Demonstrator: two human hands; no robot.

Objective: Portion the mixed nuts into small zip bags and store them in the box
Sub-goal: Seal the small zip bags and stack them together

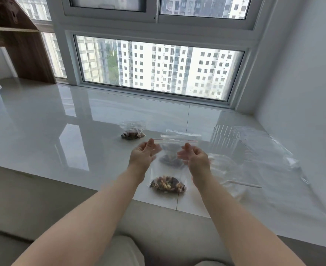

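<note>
No legible text (nothing anywhere)

High-rise flat; window (158,68) faces apartment towers.
</note>
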